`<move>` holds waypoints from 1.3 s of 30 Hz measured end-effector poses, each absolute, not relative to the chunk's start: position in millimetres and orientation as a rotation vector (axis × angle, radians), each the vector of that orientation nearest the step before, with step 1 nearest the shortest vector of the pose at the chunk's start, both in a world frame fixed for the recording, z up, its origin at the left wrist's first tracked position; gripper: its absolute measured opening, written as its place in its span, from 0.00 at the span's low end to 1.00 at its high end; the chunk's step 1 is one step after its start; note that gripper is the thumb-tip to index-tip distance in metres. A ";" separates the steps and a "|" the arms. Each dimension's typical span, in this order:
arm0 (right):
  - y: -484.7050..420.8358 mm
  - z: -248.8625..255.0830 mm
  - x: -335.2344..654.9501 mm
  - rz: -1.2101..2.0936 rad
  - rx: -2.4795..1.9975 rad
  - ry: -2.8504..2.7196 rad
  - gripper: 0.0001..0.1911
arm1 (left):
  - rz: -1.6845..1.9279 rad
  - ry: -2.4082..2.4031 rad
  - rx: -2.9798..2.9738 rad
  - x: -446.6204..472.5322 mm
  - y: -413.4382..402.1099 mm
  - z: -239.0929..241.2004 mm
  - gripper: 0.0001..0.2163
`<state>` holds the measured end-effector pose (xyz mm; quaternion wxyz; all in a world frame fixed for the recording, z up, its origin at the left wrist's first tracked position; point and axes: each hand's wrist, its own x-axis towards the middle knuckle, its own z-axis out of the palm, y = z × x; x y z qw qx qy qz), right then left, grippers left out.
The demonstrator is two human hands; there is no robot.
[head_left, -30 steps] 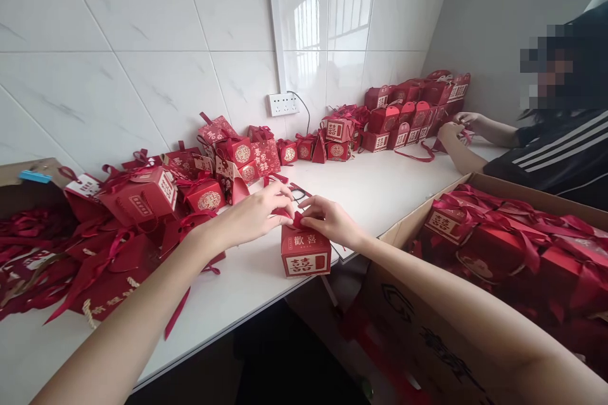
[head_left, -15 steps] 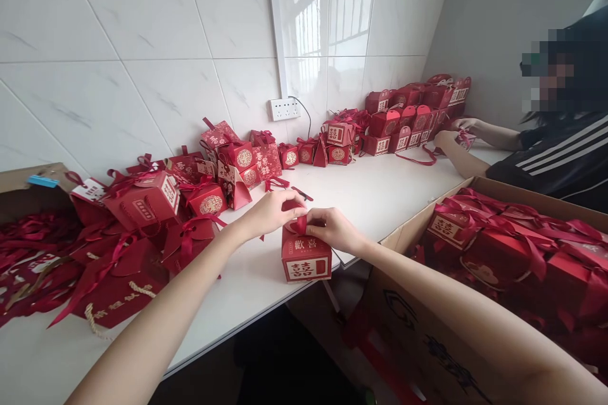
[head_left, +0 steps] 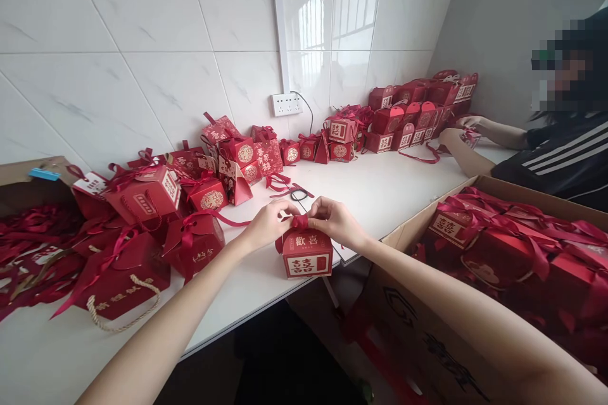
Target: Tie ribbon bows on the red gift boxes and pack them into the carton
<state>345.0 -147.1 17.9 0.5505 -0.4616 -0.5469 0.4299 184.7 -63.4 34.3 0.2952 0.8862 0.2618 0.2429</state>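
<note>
Clock centred on the held box, 12 = away from the wearer. Red gift box (head_left: 307, 259) sits upright near the front edge of the white table (head_left: 365, 193), printed end facing the wearer. Red ribbon (head_left: 300, 222) is bunched on its top. Left hand (head_left: 272, 226) at 10–11, thumb and fingertips pinched on the ribbon, no visible gap; right hand (head_left: 334, 221) at 1, same pinch from the other side.

Handling, my read: light thin card, stiff on the edges, dents if squeezed; contents can't tell. Ribbon soft, probably slippery. Hold the ribbon close to the knot, steady the box by its lower corners, don't press the top.

At 3: open carton (head_left: 406, 223) packed with ribboned boxes. At 9: heap of red boxes (head_left: 198, 240). At 12: black loop (head_left: 299, 194). At 1: stacked boxes (head_left: 387, 120). At 2: a co-worker's hand (head_left: 470, 121). Far 12: socket strip (head_left: 286, 105) on the wall.
</note>
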 end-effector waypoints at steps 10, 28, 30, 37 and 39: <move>-147.6 19.1 349.3 0.780 -1.180 -1.457 0.08 | 0.676 0.690 2.265 182.3 -82.6 25.7 0.13; -148.2 17.7 349.7 0.534 -1.253 -1.678 0.02 | 0.773 0.680 1.632 194.1 -90.6 11.2 0.19; -149.8 17.6 351.8 0.372 -1.240 -1.753 0.03 | 0.759 0.689 1.582 193.7 -90.4 11.0 0.19; -162.1 24.9 358.1 -0.305 -1.155 -2.142 0.06 | 0.744 0.677 1.477 190.5 -87.6 7.8 0.20; -162.7 25.0 357.2 -0.429 -1.166 -2.177 0.07 | 0.743 0.658 1.490 189.7 -86.6 7.1 0.20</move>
